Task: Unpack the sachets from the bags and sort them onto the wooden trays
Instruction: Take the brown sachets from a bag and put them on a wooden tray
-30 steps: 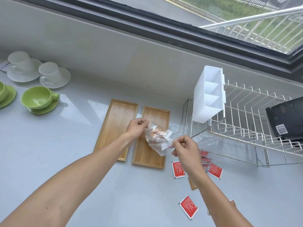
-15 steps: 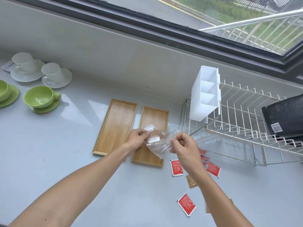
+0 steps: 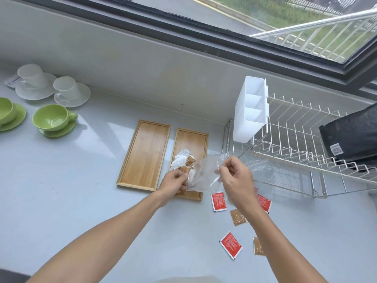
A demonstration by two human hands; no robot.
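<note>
Both my hands pinch one clear bag [image 3: 204, 174] over the right wooden tray [image 3: 191, 139] — left hand [image 3: 175, 180] low, right hand [image 3: 234, 176] high; brown and white sachets [image 3: 183, 162] spill out.

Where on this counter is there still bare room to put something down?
The left wooden tray is bare. So is the far end of the right wooden tray, and the counter between the green cup and the trays. It is crowded near the right hand, where red sachets lie beside the dish rack.
</note>
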